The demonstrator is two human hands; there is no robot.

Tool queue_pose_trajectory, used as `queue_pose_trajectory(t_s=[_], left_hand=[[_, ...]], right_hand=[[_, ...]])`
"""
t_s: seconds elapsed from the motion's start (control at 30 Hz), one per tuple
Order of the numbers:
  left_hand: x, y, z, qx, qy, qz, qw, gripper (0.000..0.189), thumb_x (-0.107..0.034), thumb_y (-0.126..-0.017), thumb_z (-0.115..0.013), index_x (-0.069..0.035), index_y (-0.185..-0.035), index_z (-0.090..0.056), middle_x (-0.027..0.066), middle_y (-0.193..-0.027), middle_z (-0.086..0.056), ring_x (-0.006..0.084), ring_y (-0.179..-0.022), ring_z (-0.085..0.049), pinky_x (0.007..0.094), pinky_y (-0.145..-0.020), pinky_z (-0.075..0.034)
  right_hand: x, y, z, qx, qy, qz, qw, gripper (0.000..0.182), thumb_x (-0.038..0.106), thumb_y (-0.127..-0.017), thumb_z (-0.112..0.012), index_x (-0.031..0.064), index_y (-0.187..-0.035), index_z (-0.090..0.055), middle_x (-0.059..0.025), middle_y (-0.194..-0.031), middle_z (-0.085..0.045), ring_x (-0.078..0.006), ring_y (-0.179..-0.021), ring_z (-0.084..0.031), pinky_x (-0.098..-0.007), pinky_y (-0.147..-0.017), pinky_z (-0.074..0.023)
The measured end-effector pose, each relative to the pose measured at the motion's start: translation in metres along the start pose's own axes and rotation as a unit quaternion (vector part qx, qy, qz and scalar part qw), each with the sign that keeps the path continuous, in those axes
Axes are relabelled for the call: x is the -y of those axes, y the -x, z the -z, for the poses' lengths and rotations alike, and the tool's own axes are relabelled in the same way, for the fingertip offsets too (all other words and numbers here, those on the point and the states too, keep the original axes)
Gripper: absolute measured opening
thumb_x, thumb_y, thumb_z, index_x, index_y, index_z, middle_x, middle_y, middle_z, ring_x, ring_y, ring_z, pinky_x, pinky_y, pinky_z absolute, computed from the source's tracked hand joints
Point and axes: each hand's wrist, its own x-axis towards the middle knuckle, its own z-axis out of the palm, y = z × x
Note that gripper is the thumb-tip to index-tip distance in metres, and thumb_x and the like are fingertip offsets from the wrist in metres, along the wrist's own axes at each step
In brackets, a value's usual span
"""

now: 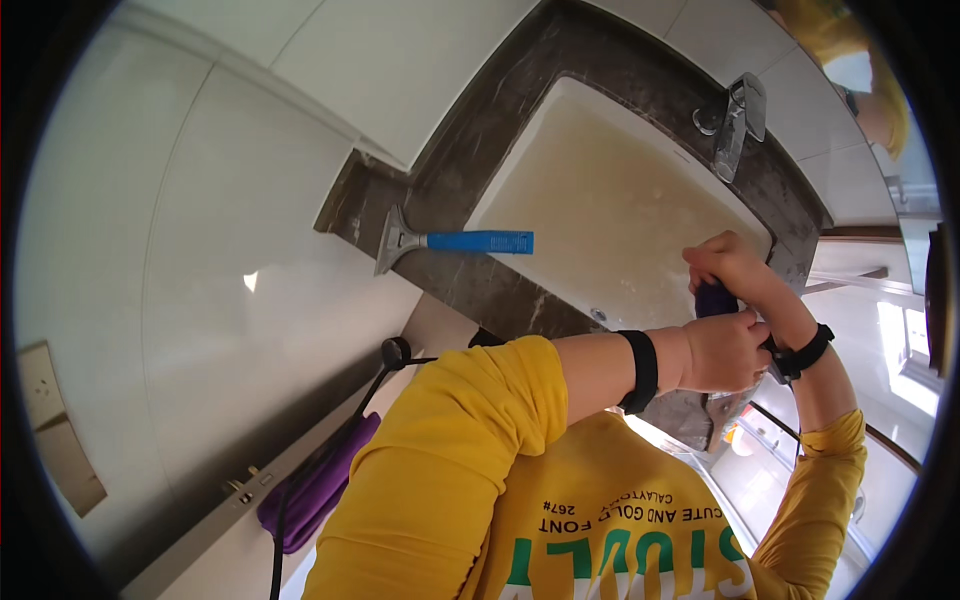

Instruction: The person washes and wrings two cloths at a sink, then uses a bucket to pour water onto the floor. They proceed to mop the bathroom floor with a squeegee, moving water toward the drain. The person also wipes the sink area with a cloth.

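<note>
A bunched dark purple cloth (716, 300) is gripped between my two hands at the right front corner of a white basin (491, 204). My right hand (726, 262) closes around its far end, partly over the basin. Nearer my body, my left hand (724, 352) is clenched on the near end, and the fingers hide much of the cloth. Cloudy, brownish water (600, 202) stands in the basin. Both wrists carry black bands.
A chrome tap (739, 127) rises behind the basin. Across the dark stone counter (442, 195) lies a squeegee (465, 241), its blue handle jutting over the basin. Another purple cloth (322, 487) hangs by a door edge (262, 484) at lower left. A mirror (896, 142) is at right.
</note>
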Motion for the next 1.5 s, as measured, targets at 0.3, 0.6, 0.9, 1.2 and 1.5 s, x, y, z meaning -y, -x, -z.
queue_pose_trajectory(t_s=[0.3, 0.6, 0.9, 1.2, 1.5], left_hand=[[-0.033, 0.020, -0.031, -0.016, -0.019, 0.019, 1.000, 0.011, -0.021, -0.070, -0.057, -0.015, -0.070, -0.066, -0.0032, -0.081, -0.062, 0.0239, -0.087, -0.057, 0.0355, -0.074, -0.047], [-0.061, 0.038, -0.016, -0.003, -0.046, -0.030, 0.999, 0.009, -0.020, -0.072, -0.059, -0.018, -0.076, -0.067, -0.0029, -0.086, -0.063, 0.0227, -0.090, -0.058, 0.0355, -0.079, -0.047], [-0.104, 0.149, 0.110, -0.263, 0.340, 0.384, 0.817, 0.037, -0.030, -0.069, -0.068, -0.008, -0.097, -0.057, 0.0146, -0.104, -0.056, 0.0305, -0.096, -0.054, 0.0377, -0.083, -0.044], [-0.228, 0.325, 0.176, -0.299, 0.434, 0.666, 0.527, 0.057, -0.046, -0.075, -0.067, -0.009, -0.114, -0.049, 0.0136, -0.101, -0.057, 0.0235, -0.085, -0.058, 0.0324, -0.070, -0.048], [-0.384, 0.349, 0.152, -0.725, 0.359, 0.530, 0.254, 0.031, -0.033, -0.075, -0.070, -0.011, -0.091, -0.055, 0.0011, -0.082, -0.056, 0.0097, -0.074, -0.054, 0.0244, -0.065, -0.045]], right_hand=[[-0.019, 0.005, -0.035, -0.018, 0.220, -0.035, 0.975, 0.038, 0.024, -0.080, -0.055, -0.0042, -0.054, -0.057, -0.0103, -0.049, -0.056, -0.0164, -0.048, -0.055, -0.0312, -0.050, -0.0440], [-0.032, 0.036, -0.046, -0.083, 0.146, 0.042, 0.985, 0.036, 0.022, -0.083, -0.054, 0.0027, -0.053, -0.049, -0.0088, -0.054, -0.054, -0.0163, -0.054, -0.054, -0.0308, -0.062, -0.0464], [-0.092, 0.157, -0.171, -0.114, -0.483, 0.071, 0.865, 0.044, 0.036, -0.089, -0.052, 0.0088, -0.123, -0.042, -0.0101, -0.122, -0.050, -0.0256, -0.109, -0.053, -0.0411, -0.072, -0.0564], [0.026, 0.154, -0.330, 0.082, -0.207, 0.050, 0.974, 0.047, 0.023, -0.078, -0.067, 0.0071, -0.116, -0.044, -0.0099, -0.108, -0.054, -0.0228, -0.096, -0.060, -0.0371, -0.071, -0.0554], [0.014, 0.144, -0.416, 0.399, -0.043, 0.065, 0.914, 0.045, 0.013, -0.076, -0.070, 0.0062, -0.112, -0.044, -0.0090, -0.108, -0.050, -0.0251, -0.099, -0.055, -0.0396, -0.081, -0.0486]])
